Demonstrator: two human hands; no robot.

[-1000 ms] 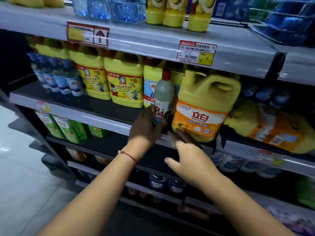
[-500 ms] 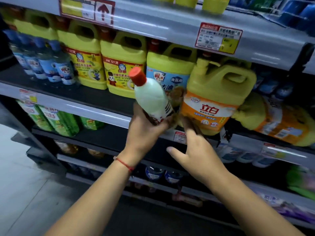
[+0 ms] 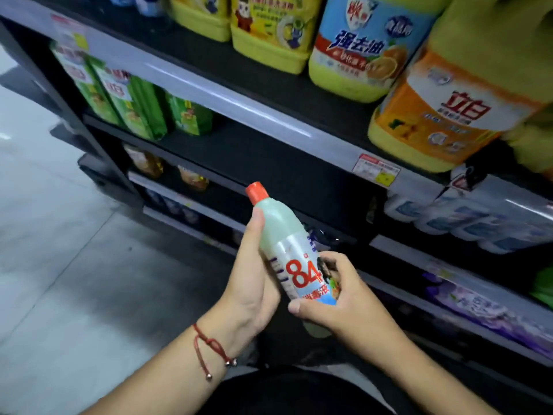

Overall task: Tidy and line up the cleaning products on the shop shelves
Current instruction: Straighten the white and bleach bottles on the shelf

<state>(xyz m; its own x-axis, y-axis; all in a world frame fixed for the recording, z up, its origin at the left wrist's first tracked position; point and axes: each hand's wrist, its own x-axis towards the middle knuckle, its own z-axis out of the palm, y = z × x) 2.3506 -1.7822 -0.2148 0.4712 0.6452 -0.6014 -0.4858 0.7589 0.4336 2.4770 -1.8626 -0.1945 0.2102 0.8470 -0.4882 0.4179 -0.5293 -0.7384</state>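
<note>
You hold the 84 bottle [image 3: 294, 259] w/ both hands, low-centre of view, clear of the shelving and in front of it. Bottle tilted: red cap [image 3: 256, 192] points to approx 11 o'clock, base down toward 5 o'clock. Label w/ red "84" faces you.

Your left hand [image 3: 254, 283] sits on the bottle's 9 o'clock side, palm against the body, thumb running up along the shoulder, tip just below the cap. Fingers wrap behind; not visible. Red cord bracelet [image 3: 209, 351] on that wrist.

Your right hand [image 3: 338, 298] grips the lower half from the 3 o'clock side, fingers curled over the label edge, thumb across the front near the base. Bottom of bottle shows just below that thumb.

Shelving at 12 to 3 o'clock from the bottle. Orange-label yellow jug [image 3: 443, 112] stands at approx 1 o'clock, at the shelf's front edge [image 3: 269, 115]; blue-label jug [image 3: 362, 46] just beside it at its 10 o'clock. Price tag [image 3: 376, 169] on shelf edge below the jugs. Green packs [image 3: 125, 97] one shelf down, at 10 o'clock from the bottle. Pale bottles [image 3: 466, 217] at 3 o'clock, blurred.
</note>
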